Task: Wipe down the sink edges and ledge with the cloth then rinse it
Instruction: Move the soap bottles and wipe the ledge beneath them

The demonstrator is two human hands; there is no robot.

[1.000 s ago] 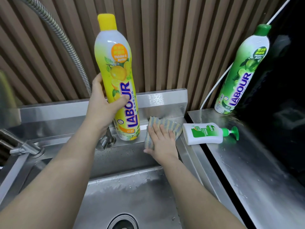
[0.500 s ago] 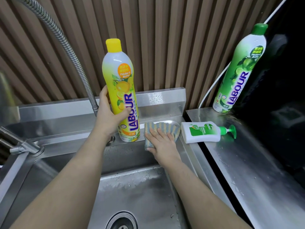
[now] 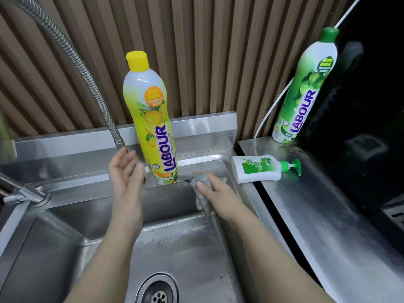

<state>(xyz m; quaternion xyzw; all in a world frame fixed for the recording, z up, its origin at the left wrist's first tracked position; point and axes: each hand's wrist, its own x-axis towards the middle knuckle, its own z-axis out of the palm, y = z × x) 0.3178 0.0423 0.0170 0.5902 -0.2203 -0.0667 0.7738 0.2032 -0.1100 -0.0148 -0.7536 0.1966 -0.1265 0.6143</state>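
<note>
A steel sink (image 3: 179, 241) has a narrow ledge (image 3: 196, 164) along its back. My right hand (image 3: 215, 191) is closed on a blurred grey-blue and yellow cloth (image 3: 200, 182), which hangs over the ledge's front edge into the basin. My left hand (image 3: 125, 176) is open, fingers apart, just left of the yellow dish soap bottle (image 3: 150, 121) and not touching it. That bottle stands upright on the ledge.
A flexible metal faucet hose (image 3: 87, 77) drops to the ledge behind my left hand. A white soap pump bottle (image 3: 256, 169) lies on its side on the right counter (image 3: 317, 226). A green dish soap bottle (image 3: 306, 88) stands at the back right. The drain (image 3: 158, 291) is near the bottom.
My left hand set the yellow bottle down on the ledge and let go. My right hand slid the cloth left and off the ledge's front edge.
</note>
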